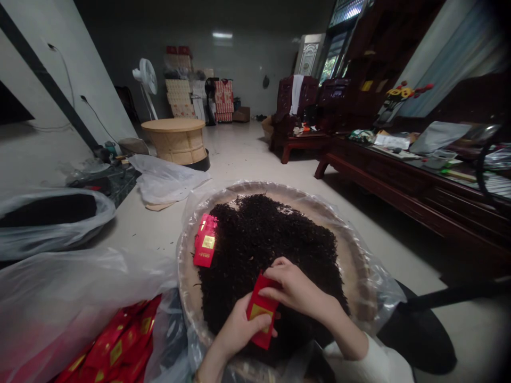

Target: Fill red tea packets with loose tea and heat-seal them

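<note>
Red paper packet [261, 311] is pinched between your hands, low over the near side of the heap of dark tea leaves [267, 250]. Your left hand [239, 330] grips its lower left side. Your right hand [297, 290] comes in from the right, fingers [279, 279] curled and pinching the top edge. Neither hand is spread. Can't tell if the packet is open: your right fingers hide its top. Left wrist sits low and near; right wrist is bent, with the white sleeve [371, 356] near the tray's near right side.

Risks: a slack pinch drops the packet onto the leaves, where it could get buried. More red packets [205, 239] lie at the left edge of the heap; a knock from your left arm could slide them into it. Round woven tray [187, 282] is wrapped in clear plastic [385, 287]; if the tray tips, leaves could spill over the rim. Pile of red packets [120, 340] at near left sits close enough to catch your elbow.
</note>
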Demonstrator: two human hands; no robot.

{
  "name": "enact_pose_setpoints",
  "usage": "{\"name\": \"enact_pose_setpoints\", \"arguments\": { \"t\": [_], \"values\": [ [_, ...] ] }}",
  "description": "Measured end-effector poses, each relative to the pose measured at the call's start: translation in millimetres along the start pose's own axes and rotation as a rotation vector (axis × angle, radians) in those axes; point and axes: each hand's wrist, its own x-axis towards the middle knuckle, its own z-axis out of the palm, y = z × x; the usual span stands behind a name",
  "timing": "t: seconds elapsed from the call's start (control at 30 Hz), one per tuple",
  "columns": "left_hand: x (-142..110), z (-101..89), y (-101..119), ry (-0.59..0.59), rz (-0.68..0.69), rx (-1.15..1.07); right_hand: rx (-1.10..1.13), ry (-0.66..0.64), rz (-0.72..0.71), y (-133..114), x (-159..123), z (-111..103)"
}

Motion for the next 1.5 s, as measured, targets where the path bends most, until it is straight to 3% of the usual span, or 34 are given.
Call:
{"name": "enact_pose_setpoints", "arguments": {
  "t": [0.1,0.27,0.33,0.5,0.67,0.83,1.07,1.2,1.37,1.5],
  "values": [
    [-1,-1.5,1,-0.052,-0.015,-0.051,0.053,0.113,0.060,1,-1,2],
    [1,0.3,2,0.052,0.001,-0.033,0.089,0.336,0.090,5,-2,6],
    [2,2.2,3,0.097,0.023,0.006,0.025,0.304,0.084,3,-2,5],
    [4,2.0,0,0.218,0.164,0.265,-0.063,0.018,-0.005,-9,-2,-3],
    [7,-5.4,-12,0.190,0.245,0.446,-0.097,-0.116,-0.086,-10,-6,-1],
    [6,-4.3,-14,0.159,0.219,0.409,-0.038,-0.176,-0.106,-6,-10,4],
    [4,-7.1,-7,0.256,0.166,0.377,0.049,-0.076,-0.053,-7,-11,-20],
    [4,-10.2,-6,0.308,0.172,0.379,0.137,0.053,0.005,8,-11,-28],
    [4,-11.4,-7,0.334,0.187,0.392,-0.006,0.289,0.073,12,-11,-21],
    [6,-9.2,-12,0.310,0.247,0.413,-0.035,0.149,0.005,-11,-9,2]
  ]
}}
